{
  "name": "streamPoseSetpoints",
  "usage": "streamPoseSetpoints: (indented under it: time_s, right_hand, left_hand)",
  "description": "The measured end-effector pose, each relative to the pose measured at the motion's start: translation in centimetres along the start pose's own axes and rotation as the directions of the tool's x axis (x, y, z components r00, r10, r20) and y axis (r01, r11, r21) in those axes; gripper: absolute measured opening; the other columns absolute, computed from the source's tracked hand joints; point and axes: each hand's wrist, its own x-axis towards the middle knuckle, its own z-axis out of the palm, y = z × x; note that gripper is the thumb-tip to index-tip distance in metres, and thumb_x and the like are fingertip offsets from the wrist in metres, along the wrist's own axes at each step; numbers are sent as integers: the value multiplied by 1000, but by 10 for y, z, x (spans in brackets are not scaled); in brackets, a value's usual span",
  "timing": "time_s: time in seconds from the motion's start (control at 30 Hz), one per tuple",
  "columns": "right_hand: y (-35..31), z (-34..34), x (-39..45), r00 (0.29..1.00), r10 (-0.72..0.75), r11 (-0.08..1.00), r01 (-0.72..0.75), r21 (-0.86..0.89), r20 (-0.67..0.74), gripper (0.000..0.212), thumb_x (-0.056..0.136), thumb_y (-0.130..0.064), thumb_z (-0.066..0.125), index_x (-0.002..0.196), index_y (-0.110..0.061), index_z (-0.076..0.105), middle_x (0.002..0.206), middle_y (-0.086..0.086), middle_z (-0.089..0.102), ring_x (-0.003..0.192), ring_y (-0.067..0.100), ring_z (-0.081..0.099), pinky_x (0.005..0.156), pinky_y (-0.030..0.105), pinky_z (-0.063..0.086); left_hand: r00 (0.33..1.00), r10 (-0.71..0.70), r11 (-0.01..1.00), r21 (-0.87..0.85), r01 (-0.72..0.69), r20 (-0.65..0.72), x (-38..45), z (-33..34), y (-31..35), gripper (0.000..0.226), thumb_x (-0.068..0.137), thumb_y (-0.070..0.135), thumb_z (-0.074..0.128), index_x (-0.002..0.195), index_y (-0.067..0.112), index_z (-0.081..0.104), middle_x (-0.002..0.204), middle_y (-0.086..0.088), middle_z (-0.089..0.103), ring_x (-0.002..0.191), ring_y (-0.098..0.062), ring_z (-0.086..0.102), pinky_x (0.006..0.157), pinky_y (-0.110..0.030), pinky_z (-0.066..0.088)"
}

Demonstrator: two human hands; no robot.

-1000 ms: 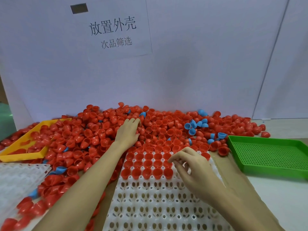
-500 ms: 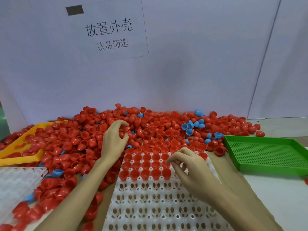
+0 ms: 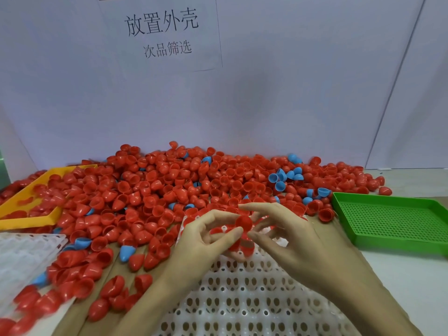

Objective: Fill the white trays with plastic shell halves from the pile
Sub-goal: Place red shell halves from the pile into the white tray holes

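A big pile of red shell halves, with a few blue ones, covers the table's far half. A white tray with rows of oval holes lies in front of me. Its far rows hold red shells, mostly hidden behind my hands. My left hand and my right hand meet above the tray's far part. Between their fingertips sits a red shell half. My left thumb and fingers curl round it, and more red shows in that palm. My right thumb and fingers pinch it from the right.
A green perforated tray lies at the right. A yellow tray at the left is partly buried in shells. A second white tray sits at the near left. Loose shells lie beside the white tray. A white wall with a paper sign stands behind.
My left hand has left the pile and come back over the tray with red shells. My right hand has lifted slightly and now meets it on one shell.
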Motion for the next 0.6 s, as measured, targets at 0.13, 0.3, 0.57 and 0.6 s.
streamPoseSetpoints:
  time_s: [0.13, 0.3, 0.57, 0.6]
  right_hand:
    - [-2, 2, -1, 999, 24, 999, -25, 31, 25, 36, 93, -21, 79, 121, -41, 70, 106, -10, 67, 99, 18, 71, 80, 29, 61]
    - [-9, -4, -1, 993, 113, 992, -114, 56, 19, 30, 91, -24, 80, 117, -30, 68, 107, -7, 67, 98, 15, 69, 82, 34, 61]
    - [-14, -7, -2, 993, 103, 990, -108, 88, 59, 31, 89, -19, 83, 111, -24, 62, 105, -8, 70, 95, 13, 70, 74, 27, 58]
    - [-13, -5, -1, 994, 97, 989, -103, 109, 56, 31, 89, -19, 83, 111, -24, 61, 107, -7, 71, 96, 16, 71, 74, 32, 60]
  left_hand:
    - [997, -76, 994, -77, 75, -12, -3, -3, -3, 20, 93, 25, 76, 112, 22, 80, 116, -4, 78, 93, -30, 79, 77, -28, 64]
    - [999, -39, 996, -78, 38, -14, -5, -6, -5, 28, 93, 28, 78, 119, 22, 78, 119, -7, 77, 107, -28, 77, 89, -25, 61]
    - [981, 189, 967, 180, -179, -38, -10, -3, -12, 40, 92, 23, 79, 130, 33, 70, 118, 2, 78, 104, -21, 78, 88, -31, 63]
    - [978, 203, 963, 192, -191, -41, -11, -2, -12, 41, 93, 25, 78, 132, 35, 69, 120, 4, 77, 104, -20, 78, 87, -31, 63]
